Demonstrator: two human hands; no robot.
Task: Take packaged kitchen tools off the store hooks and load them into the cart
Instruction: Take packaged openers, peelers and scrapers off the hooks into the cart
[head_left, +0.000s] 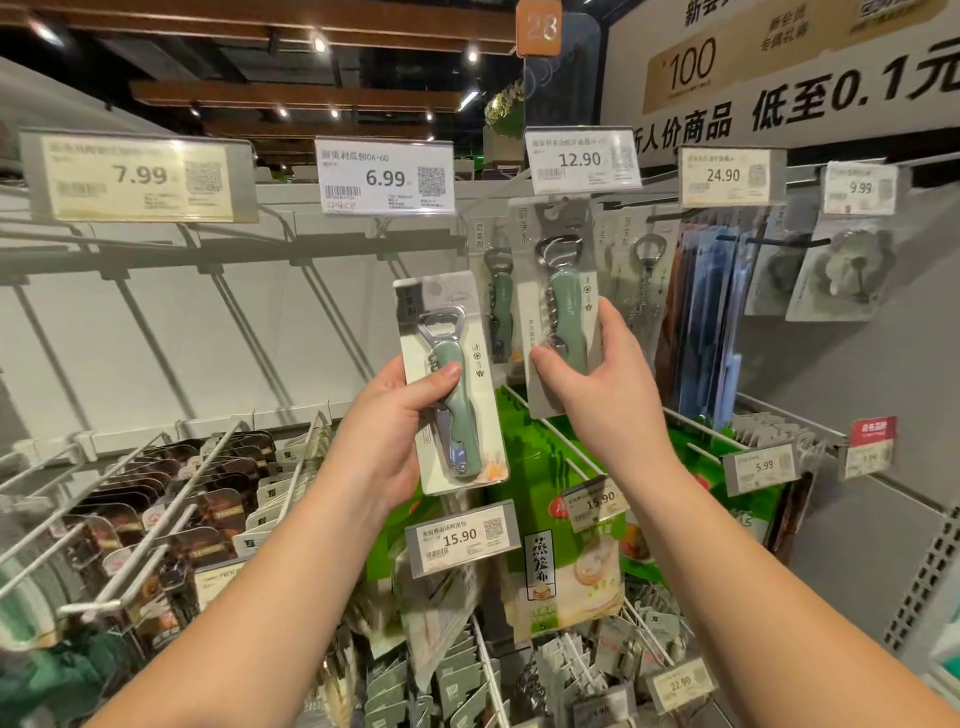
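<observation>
Two carded packs of green-handled bottle openers: the left hand (387, 431) clamps one pack (452, 384) near centre, while the right hand (602, 384) pinches another pack (558, 312) at one o'clock, under the 12.90 tag (582, 158).

Small ceiling spotlights (318, 44) shine above me against a dark ceiling, yet the shelves in front of me are evenly bright with only soft shadows. Glare washes out the plastic price tags (582, 160), and the ones far right are smeared. The wide lens bends the edges; my forearms stretch large, and the lower corners blur.
</observation>
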